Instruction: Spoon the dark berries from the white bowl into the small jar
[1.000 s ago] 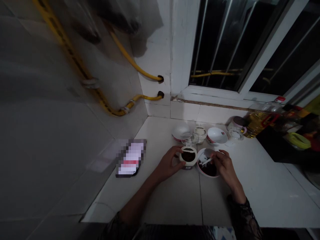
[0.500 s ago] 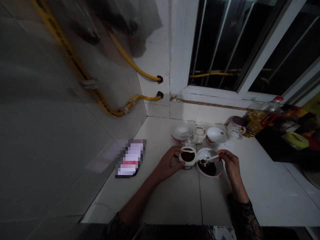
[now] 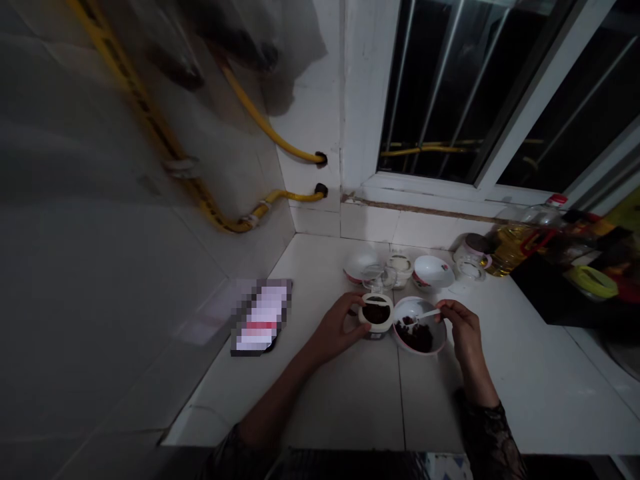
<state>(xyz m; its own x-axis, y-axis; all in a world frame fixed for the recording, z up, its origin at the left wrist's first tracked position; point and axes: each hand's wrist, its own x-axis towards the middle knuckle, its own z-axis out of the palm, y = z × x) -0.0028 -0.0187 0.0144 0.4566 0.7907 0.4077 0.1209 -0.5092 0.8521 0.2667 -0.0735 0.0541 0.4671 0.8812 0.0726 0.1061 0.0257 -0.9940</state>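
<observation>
spoon (image 3: 424, 315) tipped lower into the bowl (image 3: 419, 335) than half a second back, right hand (image 3: 464, 325) pinching its handle, left hand (image 3: 339, 327) wrapped around the small white jar (image 3: 376, 315), jar touching bowl, both on white counter (image 3: 350, 393), dark paste inside each

Two bare arms come in from the bottom edge. The left hand (image 3: 336, 327) and the right hand (image 3: 463, 325) wear no gloves, and no rings or watch can be made out in the dim light. Each arm has a dark sleeve (image 3: 493, 433) with a lacy pattern, pushed up past the wrist.
</observation>
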